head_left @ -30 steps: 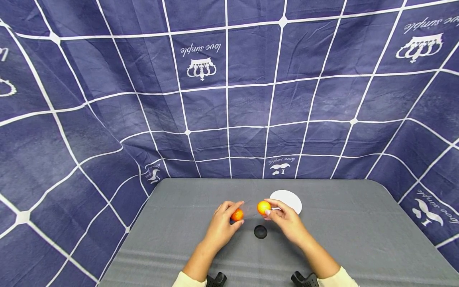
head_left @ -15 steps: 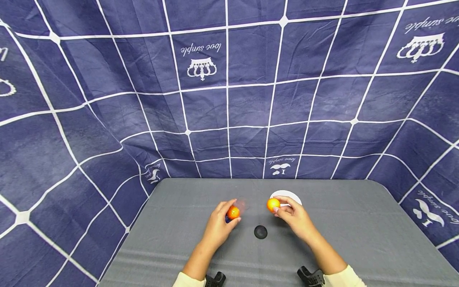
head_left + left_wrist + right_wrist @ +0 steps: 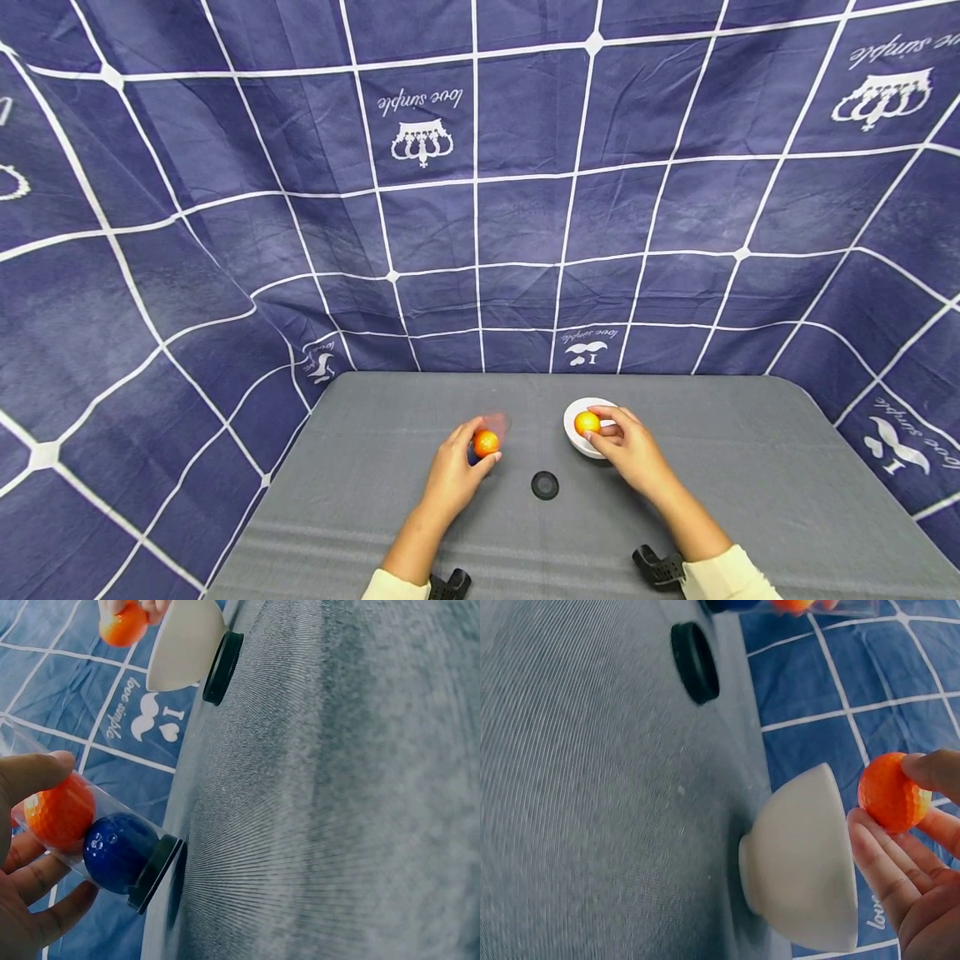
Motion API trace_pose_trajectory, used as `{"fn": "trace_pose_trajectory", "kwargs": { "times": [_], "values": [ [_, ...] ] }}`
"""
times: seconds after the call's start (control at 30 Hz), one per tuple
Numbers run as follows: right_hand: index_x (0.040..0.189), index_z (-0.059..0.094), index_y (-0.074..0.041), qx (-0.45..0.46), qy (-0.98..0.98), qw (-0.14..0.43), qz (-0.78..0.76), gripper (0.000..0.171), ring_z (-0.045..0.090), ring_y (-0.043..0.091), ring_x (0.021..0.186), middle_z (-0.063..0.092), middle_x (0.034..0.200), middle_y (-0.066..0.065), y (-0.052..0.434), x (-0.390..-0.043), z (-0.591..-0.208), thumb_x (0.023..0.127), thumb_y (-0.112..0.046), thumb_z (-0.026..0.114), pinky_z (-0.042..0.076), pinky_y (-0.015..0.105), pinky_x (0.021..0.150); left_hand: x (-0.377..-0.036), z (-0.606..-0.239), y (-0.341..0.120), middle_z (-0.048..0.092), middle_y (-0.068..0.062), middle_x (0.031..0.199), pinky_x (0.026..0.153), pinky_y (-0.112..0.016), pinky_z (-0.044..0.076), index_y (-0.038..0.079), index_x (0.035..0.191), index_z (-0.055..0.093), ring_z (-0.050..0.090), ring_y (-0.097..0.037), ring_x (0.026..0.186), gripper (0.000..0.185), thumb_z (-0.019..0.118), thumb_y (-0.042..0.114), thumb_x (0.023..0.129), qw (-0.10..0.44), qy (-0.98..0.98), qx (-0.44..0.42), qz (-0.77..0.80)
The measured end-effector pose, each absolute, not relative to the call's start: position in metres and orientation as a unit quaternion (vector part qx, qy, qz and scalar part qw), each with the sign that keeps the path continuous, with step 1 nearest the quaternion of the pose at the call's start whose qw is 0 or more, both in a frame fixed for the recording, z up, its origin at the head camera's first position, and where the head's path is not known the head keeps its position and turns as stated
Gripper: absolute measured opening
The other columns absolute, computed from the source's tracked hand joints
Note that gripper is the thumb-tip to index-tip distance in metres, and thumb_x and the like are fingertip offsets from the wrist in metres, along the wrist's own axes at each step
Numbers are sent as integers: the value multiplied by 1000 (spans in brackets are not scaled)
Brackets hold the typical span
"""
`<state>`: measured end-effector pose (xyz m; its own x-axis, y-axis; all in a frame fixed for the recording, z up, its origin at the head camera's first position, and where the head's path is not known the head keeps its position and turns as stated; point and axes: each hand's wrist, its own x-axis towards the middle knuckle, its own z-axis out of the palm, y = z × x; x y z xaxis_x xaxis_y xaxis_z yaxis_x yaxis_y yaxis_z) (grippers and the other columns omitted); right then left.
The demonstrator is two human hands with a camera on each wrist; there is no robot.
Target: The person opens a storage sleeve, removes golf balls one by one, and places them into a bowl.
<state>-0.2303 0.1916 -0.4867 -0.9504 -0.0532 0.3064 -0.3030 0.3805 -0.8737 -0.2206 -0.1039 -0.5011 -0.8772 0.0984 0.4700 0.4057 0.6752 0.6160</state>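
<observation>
My left hand (image 3: 455,468) grips a clear plastic tube (image 3: 126,808) with a dark end piece at its bottom. Inside it, an orange golf ball (image 3: 64,814) sits above a blue ball (image 3: 120,853). The tube leans slightly, its bottom close to the table; whether it touches I cannot tell. Between thumb and fingers, my right hand (image 3: 633,450) pinches another orange golf ball (image 3: 894,793). This ball is held over the mouth of a white bowl (image 3: 802,855), apart from its rim. A round black cap (image 3: 545,485) lies on the table between the hands.
A grey cloth covers the table (image 3: 360,500). Behind it and at both sides hangs a blue curtain (image 3: 517,217) with white lines. The bowl stands right of centre, toward the back.
My right hand has carried its golf ball rightward, away from the tube and over the bowl. The left hand has moved slightly left and brought the tube more upright.
</observation>
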Motion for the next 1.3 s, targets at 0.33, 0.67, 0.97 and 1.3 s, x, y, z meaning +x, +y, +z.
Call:
{"fn": "trace_pose_trajectory", "kwargs": {
  "times": [0.33, 0.67, 0.97, 1.3],
  "values": [
    [117, 69, 0, 134, -869, 155, 450, 39, 65, 4, 78, 65, 106, 13, 190, -237, -496, 79, 2, 81, 59, 20, 71, -221, -504, -105, 71, -10, 119, 97, -47, 54, 7, 128, 63, 70, -27, 108, 55, 86, 20, 80, 200, -891, -135, -385],
    [110, 71, -1, 189, -900, 207, 334, 37, 62, 11, 73, 66, 96, 6, 194, -250, -503, 75, -1, 83, 54, 23, 67, -222, -503, -106, 70, -11, 117, 86, -40, 59, 9, 127, 63, 70, -24, 101, 53, 86, 19, 80, 191, -884, -133, -405],
    [106, 72, -1, 186, -925, 175, 283, 33, 58, 10, 72, 66, 95, 7, 193, -259, -499, 76, -6, 83, 51, 24, 67, -224, -507, -108, 71, -11, 113, 85, -44, 59, 10, 123, 64, 70, -25, 99, 52, 88, 14, 77, 199, -869, -155, -425],
    [104, 72, 0, 201, -938, 139, 244, 30, 57, 12, 73, 67, 93, 8, 191, -263, -493, 77, -7, 81, 51, 27, 68, -224, -510, -109, 71, -10, 114, 85, -43, 60, 11, 122, 64, 71, -25, 101, 51, 88, 15, 78, 198, -867, -154, -430]
  ]
}}
